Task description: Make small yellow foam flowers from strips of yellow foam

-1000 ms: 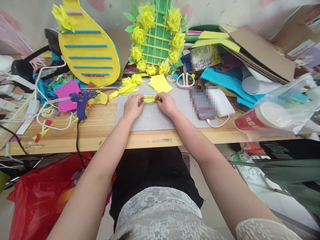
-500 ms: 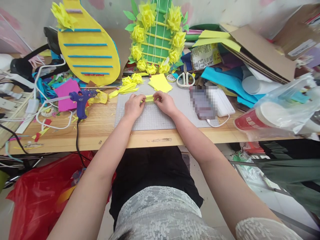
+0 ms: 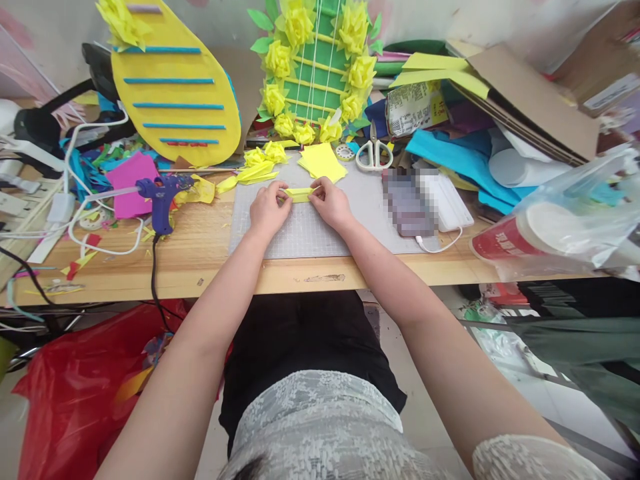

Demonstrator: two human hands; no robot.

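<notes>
A narrow folded strip of yellow paper (image 3: 299,195) stretches between my two hands, just above the grey cutting mat (image 3: 310,237). My left hand (image 3: 271,208) pinches its left end between thumb and fingers. The right end is pinched the same way by my right hand (image 3: 331,204). Right behind the hands lies a stack of yellow paper squares (image 3: 323,163). Several finished yellow paper petals and flowers (image 3: 257,170) rest at the mat's back left edge. White-handled scissors (image 3: 374,157) lie behind and to the right.
A blue glue gun (image 3: 161,203) with its cord stands at left near a magenta paper piece (image 3: 131,183). Upright at the back are a yellow striped cutout (image 3: 175,93) and a green flowered one (image 3: 315,80). A blurred phone (image 3: 409,203) and a bagged red cup (image 3: 505,240) sit at right.
The view has shifted slightly. Both hands still pinch the yellow paper strip, which now shows a little more of its folded face, with the hands slightly farther apart.
</notes>
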